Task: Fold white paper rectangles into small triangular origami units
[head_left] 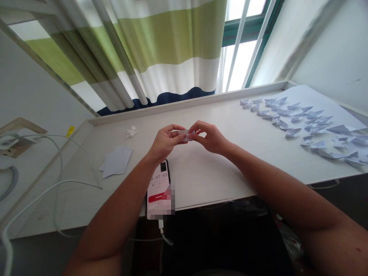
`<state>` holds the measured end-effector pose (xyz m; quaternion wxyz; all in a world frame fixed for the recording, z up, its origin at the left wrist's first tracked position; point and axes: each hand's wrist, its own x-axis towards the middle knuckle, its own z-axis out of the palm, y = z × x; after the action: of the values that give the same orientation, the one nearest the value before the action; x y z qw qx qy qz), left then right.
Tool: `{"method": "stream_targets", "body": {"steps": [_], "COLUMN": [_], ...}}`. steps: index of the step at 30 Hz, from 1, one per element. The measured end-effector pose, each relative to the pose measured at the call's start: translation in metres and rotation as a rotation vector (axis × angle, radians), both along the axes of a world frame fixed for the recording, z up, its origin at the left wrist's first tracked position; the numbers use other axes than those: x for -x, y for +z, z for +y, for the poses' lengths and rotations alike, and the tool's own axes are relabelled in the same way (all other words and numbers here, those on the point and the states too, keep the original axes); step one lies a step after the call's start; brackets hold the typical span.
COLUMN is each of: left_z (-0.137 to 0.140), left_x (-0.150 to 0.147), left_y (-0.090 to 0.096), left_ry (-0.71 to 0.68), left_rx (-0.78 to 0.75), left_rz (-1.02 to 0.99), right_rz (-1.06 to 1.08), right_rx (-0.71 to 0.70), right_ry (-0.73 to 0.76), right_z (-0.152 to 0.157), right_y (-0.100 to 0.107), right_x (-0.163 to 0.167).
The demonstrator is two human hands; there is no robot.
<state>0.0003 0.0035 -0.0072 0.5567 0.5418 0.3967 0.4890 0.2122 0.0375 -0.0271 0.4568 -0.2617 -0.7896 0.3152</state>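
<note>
Between my two hands, just above the white desk (207,176), is a small folded piece of white paper (183,134). My left hand (166,140) pinches its left part, with the thumb in front and the fingers behind. At its right end, my right hand (208,135) closes thumb and forefinger on the paper. The fingers cover much of it, so its exact folded shape cannot be made out. A stack of white paper sheets (117,161) lies on the desk to the left of my left forearm.
Many folded paper boats (293,132) cover the desk's right side, some by a large white sheet (313,99). A crumpled white tissue (131,132) lies at the back left. A phone (158,191) with a charging cable sits at the front edge. White cables (60,168) run along the left.
</note>
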Motion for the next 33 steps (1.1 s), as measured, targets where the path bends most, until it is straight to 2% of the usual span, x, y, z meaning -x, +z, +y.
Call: {"method": "stream_targets", "body": {"steps": [4, 8, 14, 23, 33], "left_z": [-0.002, -0.003, -0.006, -0.007, -0.014], "left_x": [-0.001, -0.002, -0.001, 0.004, -0.003], "left_y": [0.003, 0.003, 0.007, 0.011, 0.012], "left_ry": [0.012, 0.007, -0.029, -0.104, -0.18], "left_rx": [-0.022, -0.011, -0.017, -0.12, -0.094], "left_rz": [0.002, -0.007, 0.05, 0.142, 0.099], "right_rz": [0.142, 0.183, 0.19, 0.277, 0.29], "right_rx": [0.188, 0.35, 0.417, 0.647, 0.682], "right_ry": [-0.016, 0.015, 0.026, 0.225, 0.288], "right_z": [-0.002, -0.001, -0.004, -0.006, -0.004], "right_y": [0.0, 0.002, 0.007, 0.015, 0.015], "right_x": [0.003, 0.005, 0.003, 0.0, -0.003]}}
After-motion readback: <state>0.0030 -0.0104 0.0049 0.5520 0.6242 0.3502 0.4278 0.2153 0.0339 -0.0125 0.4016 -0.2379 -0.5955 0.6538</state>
